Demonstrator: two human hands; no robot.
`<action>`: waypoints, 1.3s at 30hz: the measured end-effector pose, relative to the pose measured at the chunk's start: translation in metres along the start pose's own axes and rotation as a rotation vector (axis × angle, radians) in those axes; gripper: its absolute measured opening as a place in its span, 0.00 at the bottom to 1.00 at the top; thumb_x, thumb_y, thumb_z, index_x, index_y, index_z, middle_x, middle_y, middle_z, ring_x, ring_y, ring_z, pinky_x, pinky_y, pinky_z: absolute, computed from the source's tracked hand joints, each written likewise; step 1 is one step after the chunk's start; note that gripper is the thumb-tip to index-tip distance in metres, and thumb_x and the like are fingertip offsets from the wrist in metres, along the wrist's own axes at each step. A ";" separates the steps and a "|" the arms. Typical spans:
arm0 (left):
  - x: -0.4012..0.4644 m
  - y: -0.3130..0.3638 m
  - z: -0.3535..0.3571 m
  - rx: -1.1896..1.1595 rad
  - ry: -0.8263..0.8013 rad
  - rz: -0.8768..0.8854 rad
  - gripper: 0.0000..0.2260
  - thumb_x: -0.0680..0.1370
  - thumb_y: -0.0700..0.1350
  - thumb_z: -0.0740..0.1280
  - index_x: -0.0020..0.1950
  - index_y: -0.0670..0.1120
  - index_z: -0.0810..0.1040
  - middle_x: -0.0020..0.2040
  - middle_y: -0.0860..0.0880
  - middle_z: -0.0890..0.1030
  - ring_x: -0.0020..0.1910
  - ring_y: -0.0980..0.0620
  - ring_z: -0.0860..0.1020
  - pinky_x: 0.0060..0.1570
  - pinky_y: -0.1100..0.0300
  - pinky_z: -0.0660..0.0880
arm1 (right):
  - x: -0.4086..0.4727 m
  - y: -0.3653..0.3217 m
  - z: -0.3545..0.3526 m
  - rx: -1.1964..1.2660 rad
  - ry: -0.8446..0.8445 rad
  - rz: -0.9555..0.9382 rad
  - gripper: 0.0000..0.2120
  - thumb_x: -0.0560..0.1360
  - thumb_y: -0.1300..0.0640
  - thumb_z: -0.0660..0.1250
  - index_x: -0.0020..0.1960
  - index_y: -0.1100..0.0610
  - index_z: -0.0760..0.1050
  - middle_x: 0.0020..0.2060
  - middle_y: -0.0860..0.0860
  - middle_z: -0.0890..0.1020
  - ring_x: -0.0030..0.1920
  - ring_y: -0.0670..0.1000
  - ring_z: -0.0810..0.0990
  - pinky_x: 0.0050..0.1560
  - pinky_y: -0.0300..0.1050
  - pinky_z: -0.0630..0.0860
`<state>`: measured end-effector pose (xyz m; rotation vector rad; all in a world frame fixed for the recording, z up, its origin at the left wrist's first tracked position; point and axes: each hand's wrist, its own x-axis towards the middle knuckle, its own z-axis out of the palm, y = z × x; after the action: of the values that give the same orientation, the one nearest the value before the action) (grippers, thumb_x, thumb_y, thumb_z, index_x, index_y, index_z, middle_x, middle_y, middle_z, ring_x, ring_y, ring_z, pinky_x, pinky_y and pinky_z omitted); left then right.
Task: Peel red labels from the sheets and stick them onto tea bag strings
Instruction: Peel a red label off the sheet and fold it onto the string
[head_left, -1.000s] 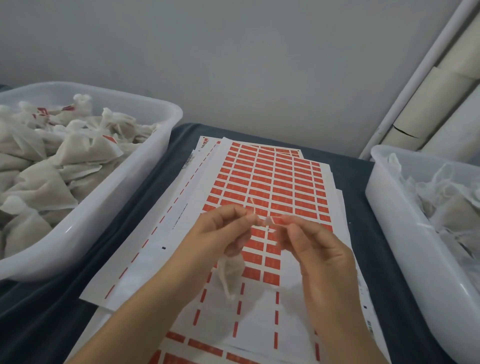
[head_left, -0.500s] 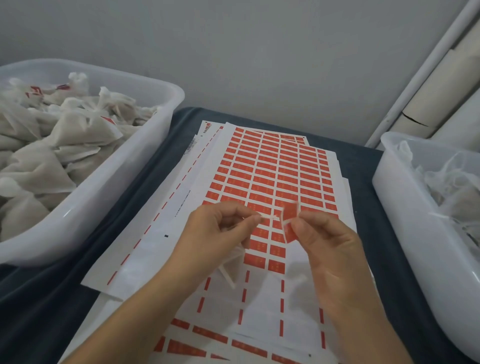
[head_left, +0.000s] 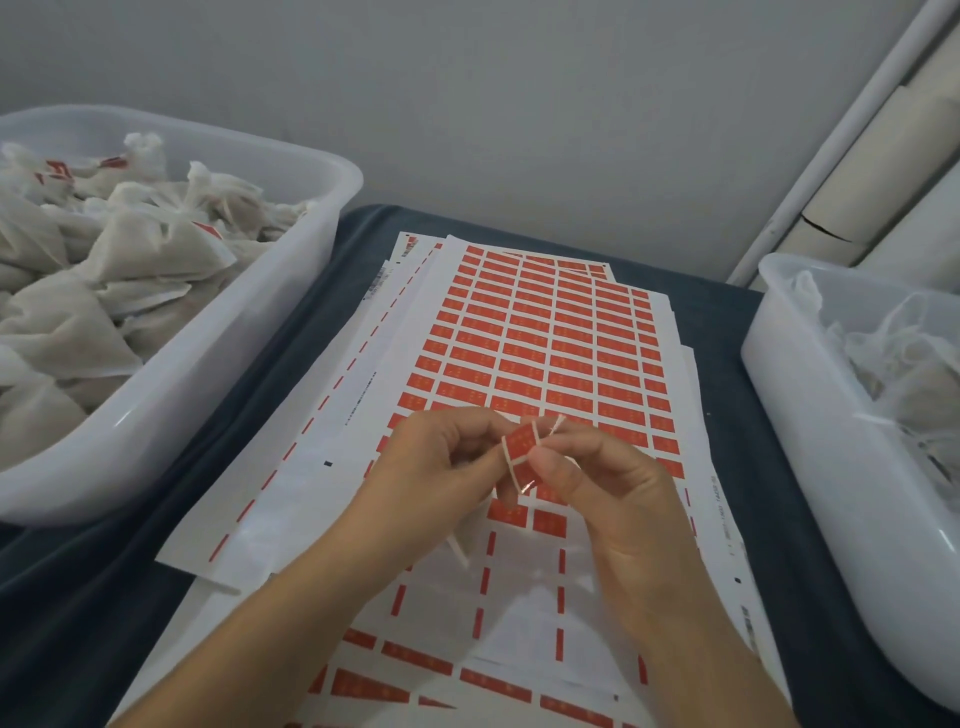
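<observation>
A peeled red label (head_left: 523, 453) is held up between my two hands above the label sheets (head_left: 550, 343). My left hand (head_left: 436, 467) pinches its left side, with a white string running across the label. My right hand (head_left: 597, 478) pinches the right side of the label and the string end (head_left: 557, 425). A small white tea bag (head_left: 460, 545) hangs below my left hand, mostly hidden by it. The top sheet has rows of red labels in its far part and bare backing near me.
A white bin (head_left: 171, 395) at the left is heaped with tea bags, some with red labels. Another white bin (head_left: 810, 447) at the right holds tea bags with loose strings. A dark cloth (head_left: 727, 322) covers the table. Pale rolls lean at the far right.
The label, first barely visible between my fingertips, now faces up with the string lying across it. My view has tipped slightly; both hands stay at the same spot over the sheet.
</observation>
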<state>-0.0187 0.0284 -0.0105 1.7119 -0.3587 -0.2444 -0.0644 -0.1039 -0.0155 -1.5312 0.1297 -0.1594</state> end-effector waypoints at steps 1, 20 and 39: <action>0.000 0.000 -0.001 -0.004 -0.015 0.000 0.11 0.62 0.58 0.63 0.35 0.54 0.81 0.30 0.57 0.80 0.33 0.60 0.79 0.32 0.75 0.73 | 0.000 0.000 0.000 -0.005 0.010 -0.014 0.09 0.59 0.47 0.70 0.39 0.45 0.83 0.41 0.41 0.84 0.46 0.41 0.82 0.39 0.25 0.74; 0.002 0.004 -0.012 -0.067 -0.108 -0.091 0.02 0.68 0.50 0.71 0.37 0.55 0.83 0.35 0.53 0.83 0.36 0.56 0.81 0.35 0.71 0.75 | 0.002 0.001 -0.008 -0.070 0.091 -0.121 0.04 0.62 0.51 0.70 0.36 0.48 0.82 0.38 0.40 0.84 0.44 0.39 0.82 0.37 0.23 0.72; 0.003 0.000 -0.008 -0.225 -0.045 -0.190 0.09 0.61 0.53 0.69 0.33 0.48 0.80 0.36 0.49 0.83 0.33 0.54 0.81 0.33 0.71 0.74 | 0.010 0.000 -0.012 -0.044 0.178 0.038 0.16 0.63 0.40 0.68 0.49 0.39 0.78 0.47 0.32 0.81 0.47 0.35 0.80 0.34 0.26 0.75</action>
<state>-0.0129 0.0347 -0.0092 1.5204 -0.1930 -0.4464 -0.0565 -0.1178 -0.0159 -1.5559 0.3048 -0.2640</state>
